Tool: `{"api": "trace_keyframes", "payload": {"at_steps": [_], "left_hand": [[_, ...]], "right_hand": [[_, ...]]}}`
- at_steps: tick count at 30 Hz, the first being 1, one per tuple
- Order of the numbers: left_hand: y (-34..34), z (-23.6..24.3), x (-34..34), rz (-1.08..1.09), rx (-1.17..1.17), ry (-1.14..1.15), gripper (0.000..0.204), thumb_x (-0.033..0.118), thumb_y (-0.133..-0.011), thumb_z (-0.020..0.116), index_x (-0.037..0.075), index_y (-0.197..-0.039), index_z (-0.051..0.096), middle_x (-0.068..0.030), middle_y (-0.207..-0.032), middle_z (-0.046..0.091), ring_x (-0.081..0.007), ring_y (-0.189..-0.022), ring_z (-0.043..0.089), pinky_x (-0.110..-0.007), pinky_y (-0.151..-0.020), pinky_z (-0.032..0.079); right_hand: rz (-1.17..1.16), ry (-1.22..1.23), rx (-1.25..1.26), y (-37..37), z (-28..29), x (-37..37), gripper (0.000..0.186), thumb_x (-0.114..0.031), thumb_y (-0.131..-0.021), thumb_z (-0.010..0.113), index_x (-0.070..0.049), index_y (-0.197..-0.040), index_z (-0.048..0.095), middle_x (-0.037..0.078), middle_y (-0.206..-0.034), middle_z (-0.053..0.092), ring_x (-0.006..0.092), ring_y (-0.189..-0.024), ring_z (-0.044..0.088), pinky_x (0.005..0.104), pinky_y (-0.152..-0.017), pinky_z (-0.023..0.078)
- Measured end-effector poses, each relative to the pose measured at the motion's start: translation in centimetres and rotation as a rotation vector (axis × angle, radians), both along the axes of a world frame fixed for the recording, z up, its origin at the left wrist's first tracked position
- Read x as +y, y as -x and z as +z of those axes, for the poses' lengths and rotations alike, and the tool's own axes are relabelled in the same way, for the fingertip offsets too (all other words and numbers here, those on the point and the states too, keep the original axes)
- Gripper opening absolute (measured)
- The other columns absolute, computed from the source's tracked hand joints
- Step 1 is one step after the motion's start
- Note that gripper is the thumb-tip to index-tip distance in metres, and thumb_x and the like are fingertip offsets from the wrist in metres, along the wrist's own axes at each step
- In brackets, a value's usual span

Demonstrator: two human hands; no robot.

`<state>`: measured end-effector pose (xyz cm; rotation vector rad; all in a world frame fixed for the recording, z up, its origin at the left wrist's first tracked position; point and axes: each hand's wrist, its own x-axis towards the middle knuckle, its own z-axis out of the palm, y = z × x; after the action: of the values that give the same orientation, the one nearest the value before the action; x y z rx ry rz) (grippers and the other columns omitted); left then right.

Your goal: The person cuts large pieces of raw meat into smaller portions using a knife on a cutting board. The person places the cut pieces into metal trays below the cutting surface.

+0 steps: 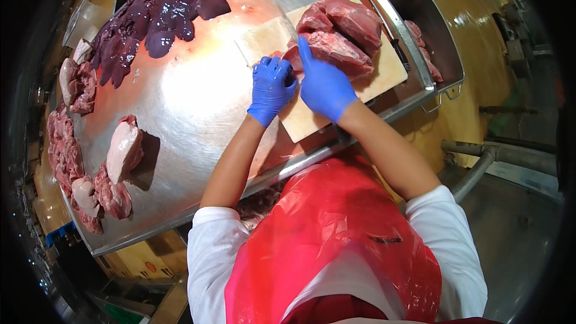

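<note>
On a cream cutting board (378, 82) lie large cuts of red meat (339, 24). My left hand (270, 87), in a blue glove, has curled fingers on a reddish piece of meat at the left side of the board, mostly hidden by them. My right hand (325, 84), also gloved, points its index finger forward against the meat, other fingers closed on a knife; its blade (286, 24) shows only as a faint streak and its handle is hidden.
A metal table (180, 120) holds dark purple organs (162, 12) at the back and pale and red meat pieces (123, 150) at the left. A metal bin (444, 54) with meat stands beyond the right rim, near which lies a black-handled tool (401, 54). Metal tubing (468, 150) is at right.
</note>
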<state>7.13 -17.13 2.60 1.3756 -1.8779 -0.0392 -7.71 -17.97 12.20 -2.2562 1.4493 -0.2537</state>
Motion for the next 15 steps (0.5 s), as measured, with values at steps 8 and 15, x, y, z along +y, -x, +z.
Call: {"api": "trace_keyframes", "payload": {"at_steps": [8, 15], "left_hand": [[-4.2, 0.2, -2.8, 0.054, 0.064, 0.001, 0.021, 0.010, -0.064, 0.071, 0.010, -0.070, 0.051, -0.0066, -0.068, 0.054, -0.0315, -0.071, 0.052, -0.044, -0.063, 0.040], [-4.2, 2.5, -3.4, -0.110, 0.104, -0.022, 0.045, 0.027, -0.066, 0.076, 0.009, -0.104, 0.061, -0.0165, -0.114, 0.059, -0.0363, -0.110, 0.055, -0.048, -0.090, 0.045]], "right_hand": [[0.016, -0.327, 0.302, 8.5, 5.0, 10.5, 0.084, -0.005, -0.085, 0.050, -0.017, -0.157, 0.009, 0.026, -0.090, 0.064, 0.0442, -0.075, 0.064, 0.0533, -0.069, 0.052], [-0.001, 0.058, -0.172, 0.6, 1.9, 3.2, 0.080, -0.010, -0.086, 0.051, -0.005, -0.155, 0.010, 0.025, -0.090, 0.065, 0.0416, -0.077, 0.065, 0.0512, -0.070, 0.054]]}}
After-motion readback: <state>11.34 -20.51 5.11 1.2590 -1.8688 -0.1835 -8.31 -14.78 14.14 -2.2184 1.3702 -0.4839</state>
